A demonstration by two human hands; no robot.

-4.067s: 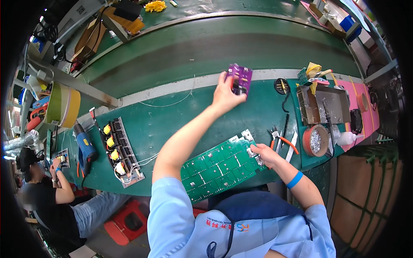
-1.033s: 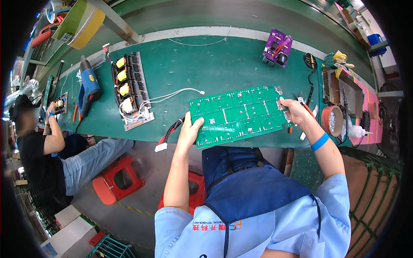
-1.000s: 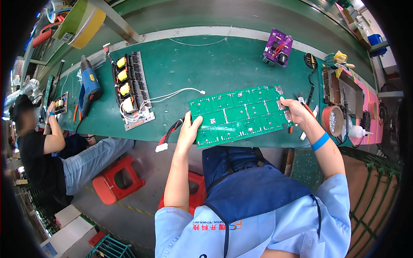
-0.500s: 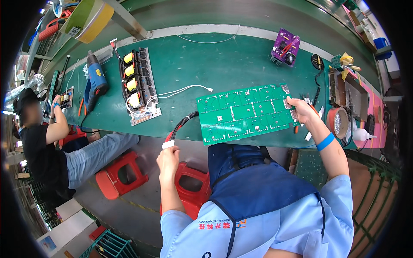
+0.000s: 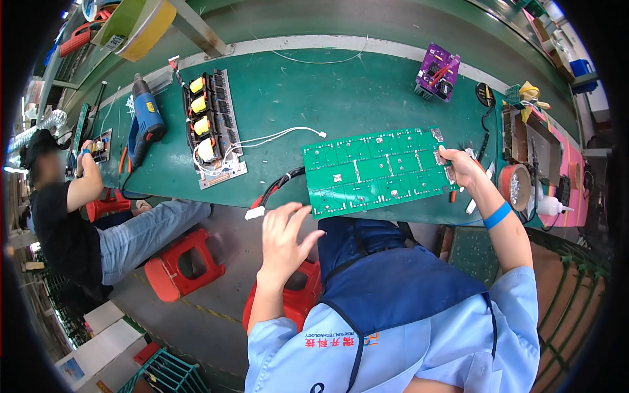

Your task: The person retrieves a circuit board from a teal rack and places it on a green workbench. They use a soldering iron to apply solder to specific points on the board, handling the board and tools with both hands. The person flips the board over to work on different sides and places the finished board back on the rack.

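Note:
A green circuit board (image 5: 373,173) is held over the bench's front edge, its soldered side facing up. My right hand (image 5: 462,168) grips its right end, thumb on top by the silvery solder pads. My left hand (image 5: 286,239) is open with spread fingers, fingertips close to the board's lower left corner and nothing in the grasp. From under the board's left side comes a bundle of black and red wires (image 5: 278,185). It ends in a white connector (image 5: 255,213) that hangs just left of my left fingertips.
Left on the green bench (image 5: 275,92) lie a board with yellow transformers (image 5: 203,124) and a blue heat gun (image 5: 147,114). A purple circuit board (image 5: 436,72) sits far right, near a solder-wire roll (image 5: 515,185). Red stools (image 5: 187,265) stand below; another person (image 5: 65,209) works at left.
My left hand has let go of the wire bundle's white connector, opened, and moved right toward the board's lower left corner. The right hand keeps its grip; the board has barely shifted.

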